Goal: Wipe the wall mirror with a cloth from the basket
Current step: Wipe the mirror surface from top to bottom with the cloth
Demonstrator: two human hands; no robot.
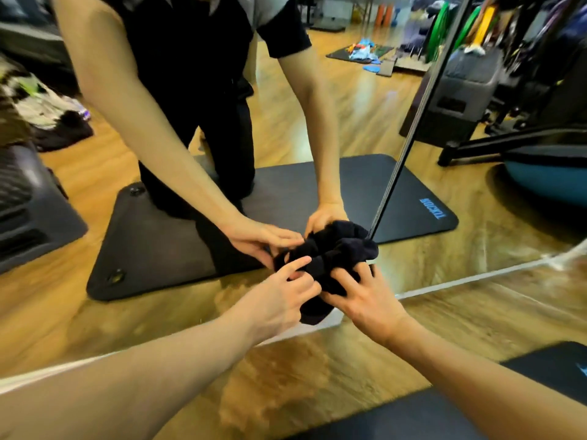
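Bunching the dark cloth (327, 268) against the lower part of the wall mirror (317, 106), both hands on it. Cloth is wadded into a lump, no clear long axis; a loose tail hangs from the wad toward the mirror's bottom edge.

Grip state: right hand (365, 296) has fingers curled into the wad from the near right side, clamped on fabric. Left hand (279, 293) pinches the near left side, index finger extended over the top of the lump. Neither hand is free.

Key relation: the glass lies directly beyond the grip, far side of the wad looks touching or just about touching it, since the reflected cloth meets the real one with no visible gap. Both hands are about equally near the mirror; right hand has the fuller hold, so I'd judge it the likelier wiping hand.

Step in hand, my read: regathering the cloth into a pad, or already wiping low on the glass. Can't tell which.

Outward from the grip: below it, the mirror's bottom edge and the wooden floor (317, 376). Nearer than the grip to the right, a dark mat (556, 369). Beyond, only reflections: arms, mat, gym clutter. Basket not in view.
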